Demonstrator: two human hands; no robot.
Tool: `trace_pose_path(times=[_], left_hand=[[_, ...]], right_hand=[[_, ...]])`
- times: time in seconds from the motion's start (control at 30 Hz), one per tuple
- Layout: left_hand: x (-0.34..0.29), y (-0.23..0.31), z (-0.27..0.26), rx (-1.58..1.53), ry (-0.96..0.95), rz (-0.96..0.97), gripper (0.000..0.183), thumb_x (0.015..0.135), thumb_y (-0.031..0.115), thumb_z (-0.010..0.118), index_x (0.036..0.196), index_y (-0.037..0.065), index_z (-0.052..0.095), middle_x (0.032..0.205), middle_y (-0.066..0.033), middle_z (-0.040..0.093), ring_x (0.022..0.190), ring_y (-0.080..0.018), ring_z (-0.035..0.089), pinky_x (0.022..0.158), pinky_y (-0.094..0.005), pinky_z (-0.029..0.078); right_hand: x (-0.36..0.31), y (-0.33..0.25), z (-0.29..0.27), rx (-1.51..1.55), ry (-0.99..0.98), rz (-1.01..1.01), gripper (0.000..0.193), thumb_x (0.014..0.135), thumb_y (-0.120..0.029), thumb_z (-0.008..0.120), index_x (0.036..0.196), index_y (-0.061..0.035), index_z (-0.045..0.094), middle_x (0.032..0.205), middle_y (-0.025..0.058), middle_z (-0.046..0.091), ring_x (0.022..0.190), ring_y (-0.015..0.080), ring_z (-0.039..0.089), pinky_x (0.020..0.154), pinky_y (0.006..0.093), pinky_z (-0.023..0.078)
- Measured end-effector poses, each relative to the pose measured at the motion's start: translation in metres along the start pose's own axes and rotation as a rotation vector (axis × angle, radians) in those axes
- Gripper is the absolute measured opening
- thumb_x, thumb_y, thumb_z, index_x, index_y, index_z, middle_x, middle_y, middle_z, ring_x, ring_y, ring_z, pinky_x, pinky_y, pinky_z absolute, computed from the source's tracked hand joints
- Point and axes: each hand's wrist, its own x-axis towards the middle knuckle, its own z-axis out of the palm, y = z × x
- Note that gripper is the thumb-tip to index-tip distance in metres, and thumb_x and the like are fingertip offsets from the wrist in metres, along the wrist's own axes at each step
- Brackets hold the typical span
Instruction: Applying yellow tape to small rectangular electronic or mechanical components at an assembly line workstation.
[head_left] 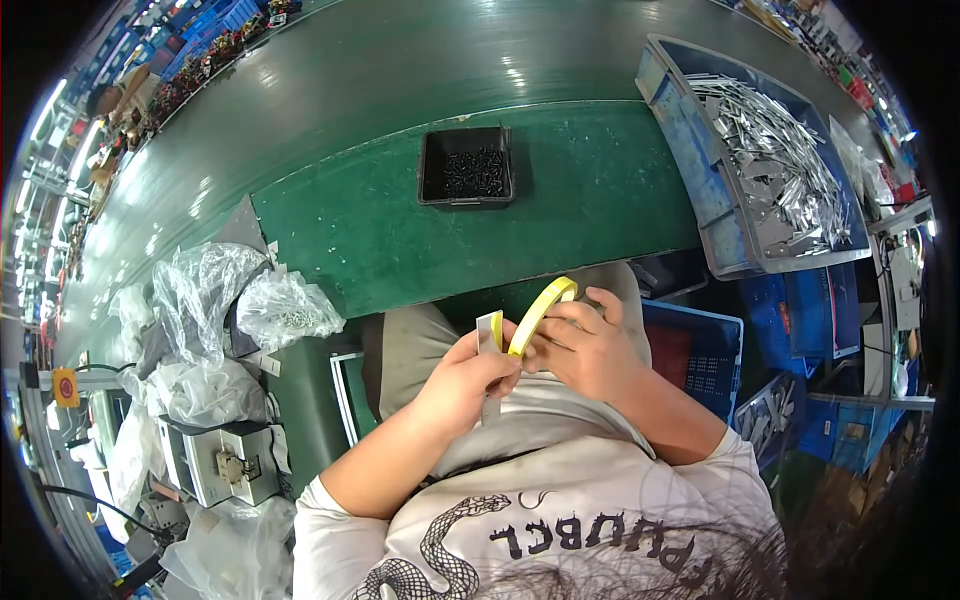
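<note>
My left hand (466, 378) is closed on a thin, flat metal strip (485, 330), held upright between thumb and fingers above my lap. A short yellow piece (497, 325) shows along the strip's edge near its upper end. Beside it, my right hand (588, 350) is closed on a narrow roll of yellow tape (541, 306), tilted with its ring toward the left hand. The roll's lower side is close to the left fingertips. Part of the roll and the fingertips of both hands are hidden, so I cannot tell whether the tape joins the yellow piece.
Ahead on the green table (350, 220) stands a black bin (466, 200) of small black parts. A blue-grey crate (700, 190) heaped with metal strips is at the right. Clear plastic bags (290, 310) lie at the left. A blue crate (740, 330) sits beside my right leg.
</note>
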Motion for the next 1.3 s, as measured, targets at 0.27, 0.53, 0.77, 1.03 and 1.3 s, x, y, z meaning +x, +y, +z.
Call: trace_pose_path(times=[0.27,0.53,0.77,1.03,1.3], left_hand=[[0.004,-0.002,-0.004,-0.042,0.01,-0.028,0.013,0.084,0.005,0.053,0.097,0.006,0.056,0.086,-0.0063,0.064,0.063,-0.0093,0.045,0.056,-0.0255,0.033],[0.004,0.004,0.003,-0.036,0.076,-0.067,0.024,0.076,0.002,0.05,0.097,0.004,0.063,0.083,-0.0055,0.062,0.06,-0.0122,0.047,0.056,-0.0274,0.034],[0.005,-0.007,-0.006,-0.052,0.011,-0.016,0.025,0.079,-0.002,0.052,0.1,0.004,0.064,0.083,-0.0045,0.061,0.062,-0.0122,0.048,0.057,-0.0266,0.035],[-0.002,-0.004,-0.003,1.063,0.325,0.956,0.032,0.078,-0.005,0.074,0.109,0.003,0.067,0.101,-0.0113,0.065,0.077,-0.0213,0.065,0.067,-0.0307,0.053],[0.003,-0.004,-0.003,1.254,0.286,1.071,0.037,0.071,0.0,0.081,0.107,0.008,0.072,0.106,-0.0102,0.069,0.083,-0.0267,0.068,0.069,-0.0352,0.056]], right_hand=[[-0.001,-0.001,0.003,-0.009,-0.02,-0.007,0.017,0.086,-0.025,0.07,0.1,-0.0224,0.078,0.097,-0.0095,0.067,0.108,0.01,0.058,0.106,0.0491,0.032],[-0.002,-0.001,0.004,-0.003,-0.02,-0.006,0.017,0.087,-0.025,0.07,0.102,-0.0226,0.077,0.098,-0.0096,0.067,0.109,0.0095,0.058,0.106,0.0487,0.03],[-0.004,0.002,0.003,0.055,-0.061,0.023,0.017,0.082,-0.024,0.072,0.099,-0.0216,0.077,0.101,-0.008,0.067,0.11,0.0127,0.057,0.107,0.0491,0.029],[0.001,0.004,-0.009,0.127,-0.076,0.067,0.02,0.083,-0.023,0.072,0.103,-0.022,0.076,0.097,-0.008,0.067,0.105,0.0126,0.058,0.107,0.0472,0.03],[-0.004,0.002,-0.009,0.173,-0.064,0.062,0.023,0.075,-0.022,0.076,0.098,-0.0168,0.075,0.099,-0.0054,0.066,0.103,0.0163,0.058,0.104,0.0494,0.03]])
